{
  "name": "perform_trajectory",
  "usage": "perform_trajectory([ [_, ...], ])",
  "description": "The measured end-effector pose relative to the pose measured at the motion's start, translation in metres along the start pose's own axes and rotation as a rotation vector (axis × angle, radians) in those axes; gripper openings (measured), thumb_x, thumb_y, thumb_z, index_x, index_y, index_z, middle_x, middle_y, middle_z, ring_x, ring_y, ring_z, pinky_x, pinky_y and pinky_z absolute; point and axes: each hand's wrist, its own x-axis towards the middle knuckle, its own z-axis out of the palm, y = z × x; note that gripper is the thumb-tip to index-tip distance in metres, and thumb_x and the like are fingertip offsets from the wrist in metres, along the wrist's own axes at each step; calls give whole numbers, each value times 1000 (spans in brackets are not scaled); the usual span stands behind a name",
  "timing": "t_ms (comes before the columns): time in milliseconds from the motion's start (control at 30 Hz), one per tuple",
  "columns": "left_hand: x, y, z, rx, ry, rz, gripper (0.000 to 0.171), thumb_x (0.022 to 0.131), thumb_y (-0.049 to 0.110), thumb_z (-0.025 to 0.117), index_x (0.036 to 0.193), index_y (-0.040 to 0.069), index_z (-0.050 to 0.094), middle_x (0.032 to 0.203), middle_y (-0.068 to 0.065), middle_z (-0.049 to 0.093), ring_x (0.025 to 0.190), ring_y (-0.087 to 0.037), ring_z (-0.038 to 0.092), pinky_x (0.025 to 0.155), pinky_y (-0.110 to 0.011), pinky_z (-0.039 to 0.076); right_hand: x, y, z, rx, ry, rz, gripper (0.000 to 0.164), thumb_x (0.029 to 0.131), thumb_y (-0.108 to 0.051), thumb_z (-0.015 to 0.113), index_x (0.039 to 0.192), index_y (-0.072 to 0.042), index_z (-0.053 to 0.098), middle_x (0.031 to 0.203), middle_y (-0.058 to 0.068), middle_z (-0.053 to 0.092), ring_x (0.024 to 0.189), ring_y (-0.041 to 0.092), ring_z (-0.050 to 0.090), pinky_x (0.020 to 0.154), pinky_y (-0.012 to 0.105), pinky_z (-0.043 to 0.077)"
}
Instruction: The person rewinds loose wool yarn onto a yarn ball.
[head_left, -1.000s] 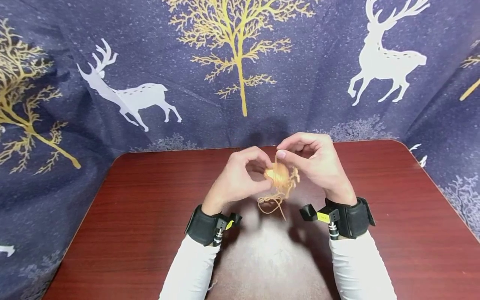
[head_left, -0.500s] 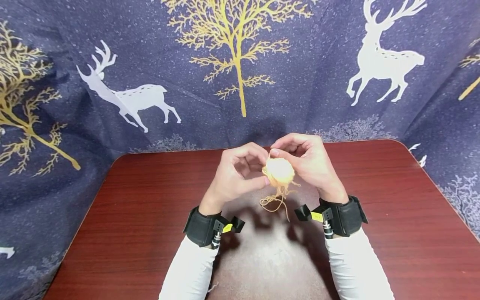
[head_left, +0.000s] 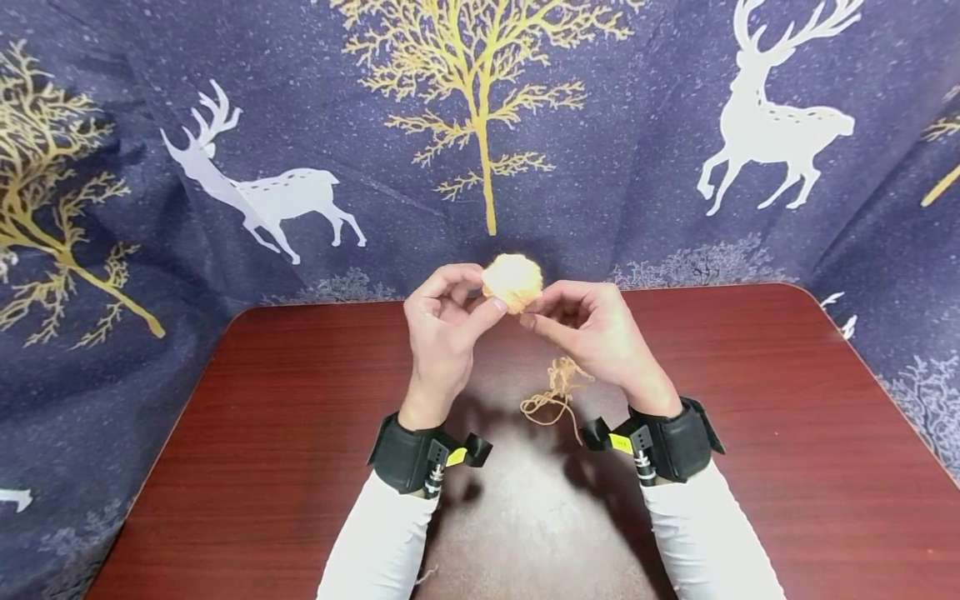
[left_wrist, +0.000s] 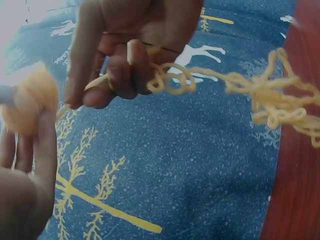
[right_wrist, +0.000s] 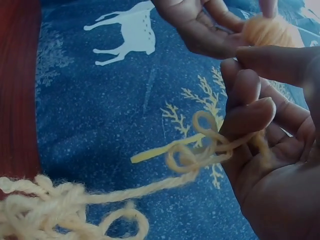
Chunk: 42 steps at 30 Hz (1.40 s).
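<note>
A pale orange ball of yarn (head_left: 513, 282) is held up above the far table edge by my left hand (head_left: 442, 342), thumb and fingers pinching its side. Just right of it, my right hand (head_left: 600, 337) pinches the yarn strand (left_wrist: 97, 81) that leads from the ball. In the right wrist view, more yarn passes through the curled fingers (right_wrist: 252, 117) and trails out in small loops. Below the hands hangs a loose tangle of yarn (head_left: 558, 387), seen close in the left wrist view as knotted loops (left_wrist: 280, 95).
The reddish-brown table (head_left: 300, 400) spreads under both forearms, with a pale, shiny patch (head_left: 540, 517) in front. Behind it hangs a dark blue cloth (head_left: 420, 208) printed with white deer and yellow trees. Black bands with small cameras (head_left: 408, 457) circle both wrists.
The yarn ball has moved up and to the left in my left hand, turning on the way. My right hand has shifted left and slightly down with the strand, staying beside the ball.
</note>
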Motion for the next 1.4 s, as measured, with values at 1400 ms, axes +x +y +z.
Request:
perform_trajectory([
  [1400, 2, -7, -6, 268, 85, -68, 36, 75, -14, 69, 111, -17, 63, 110, -12, 60, 93, -16, 67, 84, -28, 59, -6, -14, -8, -94, 59, 11, 7, 88, -7, 79, 94, -8, 77, 78, 4, 71, 57, 15, 59, 47, 23, 47],
])
